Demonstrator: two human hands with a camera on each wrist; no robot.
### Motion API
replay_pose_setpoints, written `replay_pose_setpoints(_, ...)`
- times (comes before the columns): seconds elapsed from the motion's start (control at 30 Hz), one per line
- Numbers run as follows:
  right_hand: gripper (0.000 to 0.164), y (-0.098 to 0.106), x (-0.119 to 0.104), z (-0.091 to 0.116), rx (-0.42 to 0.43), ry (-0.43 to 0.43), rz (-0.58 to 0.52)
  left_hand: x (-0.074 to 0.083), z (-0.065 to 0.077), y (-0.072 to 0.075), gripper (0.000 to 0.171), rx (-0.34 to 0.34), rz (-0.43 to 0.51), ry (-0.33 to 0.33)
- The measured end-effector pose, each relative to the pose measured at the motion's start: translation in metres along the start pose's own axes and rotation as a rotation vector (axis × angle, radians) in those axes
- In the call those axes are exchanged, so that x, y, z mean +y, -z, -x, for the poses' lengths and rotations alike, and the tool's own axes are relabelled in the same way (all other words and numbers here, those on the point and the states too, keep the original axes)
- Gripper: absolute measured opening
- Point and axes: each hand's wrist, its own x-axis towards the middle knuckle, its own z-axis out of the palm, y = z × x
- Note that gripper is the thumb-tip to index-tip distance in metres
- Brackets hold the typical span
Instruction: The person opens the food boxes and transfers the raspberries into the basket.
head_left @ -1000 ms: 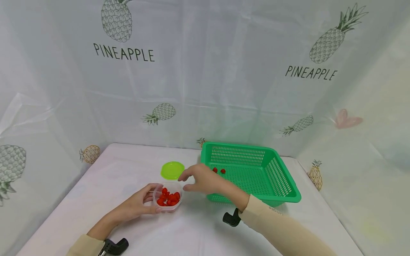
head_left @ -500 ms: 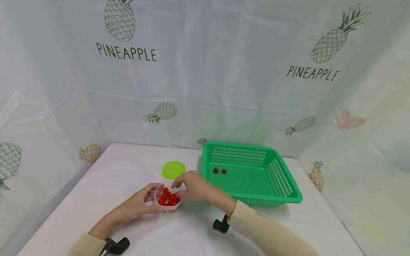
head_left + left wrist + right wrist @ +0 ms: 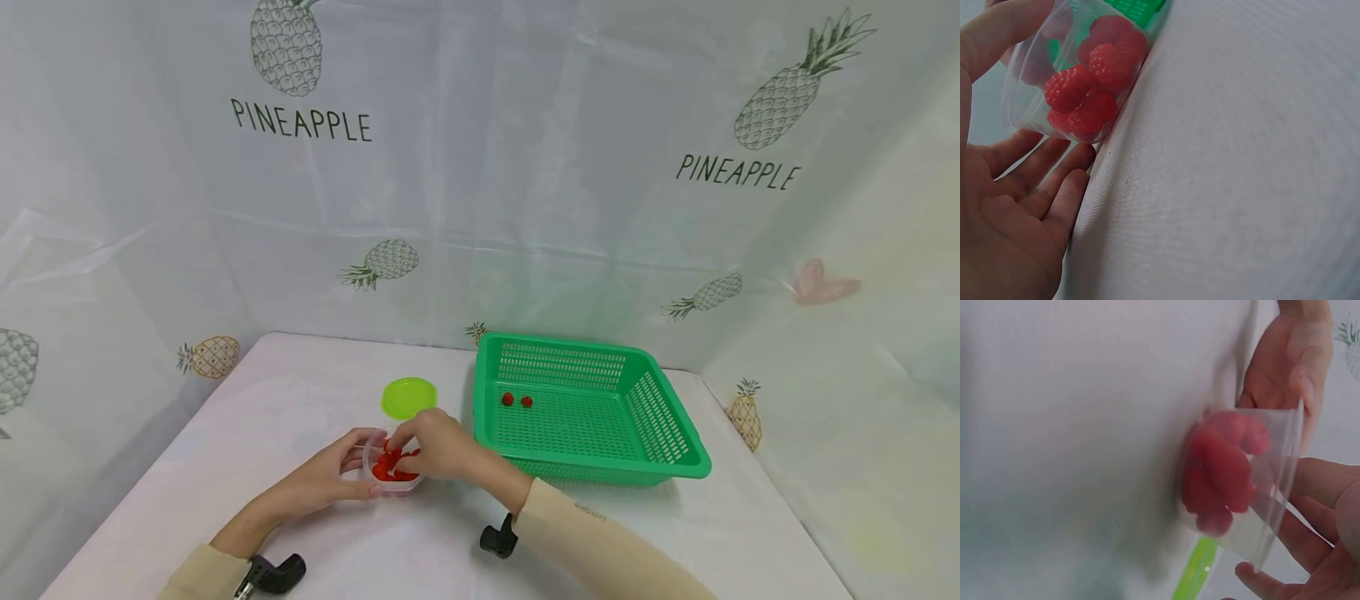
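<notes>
A small clear plastic tub (image 3: pixel 395 490) stands on the table, with several red raspberries (image 3: pixel 1067 87) in its bottom. My left hand (image 3: pixel 322 477) holds the tub from its left side, thumb near the front and fingers round the back. From the right my right hand (image 3: pixel 442 448) reaches over the rim, its thumb and fingers down among the raspberries. Through the cloudy wall of the tub in the right wrist view, its fingertips are blurred. Whether they pinch a raspberry is hidden. Part of the left hand (image 3: pixel 1279 369) shows there too, beside the tub.
Behind the tub lies a bright green round lid (image 3: pixel 408 398). To the right stands a green slotted basket (image 3: pixel 577 421) with two raspberries (image 3: pixel 517 401) near its left wall. A pineapple-print sheet (image 3: pixel 517 192) hangs behind the white table (image 3: pixel 315 400).
My right hand has moved left and down from beside the tub into it, among the raspberries. The left hand keeps its hold on the tub. The view has shifted slightly.
</notes>
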Motion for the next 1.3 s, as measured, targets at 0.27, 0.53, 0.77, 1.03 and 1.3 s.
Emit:
replay_pose_setpoints(0.27,0.022,-0.014,0.003,-0.002,0.02,-0.072,-0.134,0.0,-0.002,0.001,0.081,-0.01,0.011,-0.008)
replay_pose_setpoints(0.53,0.02,-0.027,0.01,-0.005,0.032,-0.057,-0.215,0.001,-0.002,0.003,0.083,-0.022,0.011,-0.037)
replay_pose_setpoints(0.77,0.014,-0.028,0.011,-0.009,0.013,-0.086,-0.229,0.002,-0.003,0.004,0.084,-0.021,0.022,-0.057)
replay_pose_setpoints(1.03,0.012,-0.03,0.008,-0.009,0.045,-0.134,-0.276,0.001,-0.001,0.005,0.084,-0.023,0.035,-0.051)
replay_pose_setpoints(1.3,0.009,-0.031,0.007,-0.003,0.078,-0.147,-0.269,0.0,0.0,0.003,0.083,-0.02,0.022,-0.017)
